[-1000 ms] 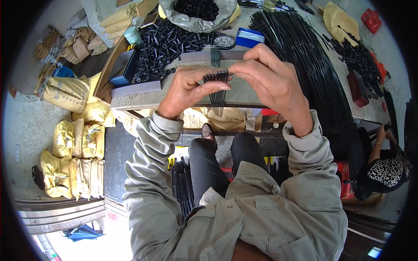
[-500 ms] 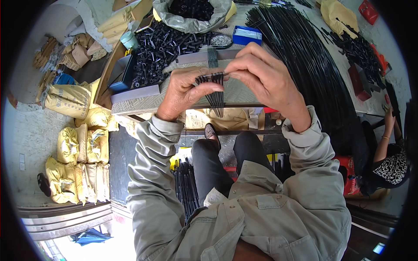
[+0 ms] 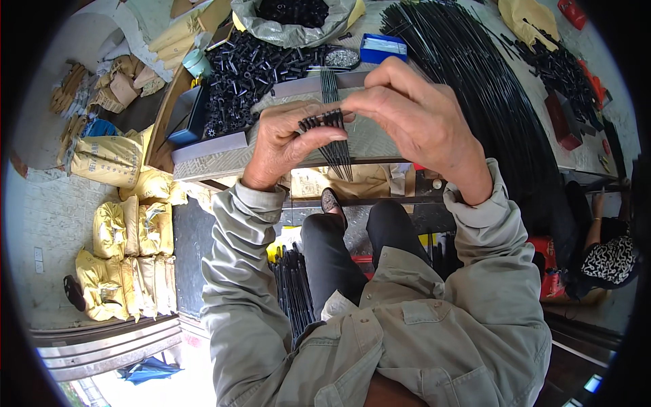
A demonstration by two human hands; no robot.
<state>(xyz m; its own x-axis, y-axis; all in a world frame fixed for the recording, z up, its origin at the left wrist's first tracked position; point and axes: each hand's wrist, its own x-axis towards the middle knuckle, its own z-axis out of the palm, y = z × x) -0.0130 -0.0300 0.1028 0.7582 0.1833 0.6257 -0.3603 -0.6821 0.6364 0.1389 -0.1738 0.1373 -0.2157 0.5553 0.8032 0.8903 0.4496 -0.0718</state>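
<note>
My left hand is closed around a fanned bunch of thin black rods, its thumb pressed over them. The rods cross the hand, with their lower tips pointing down past the table's front edge. A row of short black end pieces shows between thumb and fingers. From the right, my right hand reaches over with fingers drawn together, its fingertips at the bunch beside the left fingers. What lies in that pinch is hidden.
Loose black tubular parts are heaped at the table's left, below an open sack. Near it are a dish of small metal pieces and a blue box. Long black rods cover the right side. Another person sits far right.
My right hand has shifted slightly left and rolled over, so its thumb is now hidden. My left hand keeps its hold on the rods. At far right, the other person's arm has lowered.
</note>
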